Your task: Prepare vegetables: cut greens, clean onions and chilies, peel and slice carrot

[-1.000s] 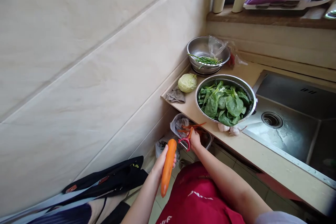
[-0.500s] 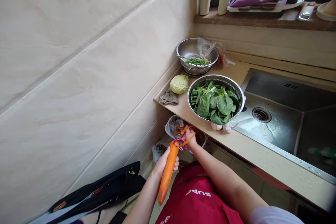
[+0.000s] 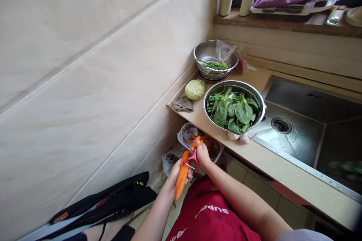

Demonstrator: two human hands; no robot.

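Note:
My left hand (image 3: 175, 173) is wrapped round an orange carrot (image 3: 181, 180), which slants with its lower end toward me. In my right hand (image 3: 203, 153) is a red Y-shaped peeler (image 3: 193, 158), its blade lying against or just over the carrot's upper half. Curled orange peel (image 3: 197, 142) sits by the right fingers. Below both hands is a bin lined with a clear bag (image 3: 183, 135), holding more peel strips. Part of the peeler's handle is hidden in my grip.
On the counter (image 3: 283, 158) stand a colander (image 3: 206, 115) of leafy greens, a cabbage (image 3: 195, 89), a cloth (image 3: 183, 104), garlic (image 3: 244, 138) and a metal bowl (image 3: 198, 51) with green stalks. A steel sink (image 3: 299, 128) lies right; the tiled wall (image 3: 98, 83) rises left.
The peeler has turned and come down onto the carrot's upper half, toward me. The carrot has shifted up and looks shorter in view. The long hanging peel strip is off the blade.

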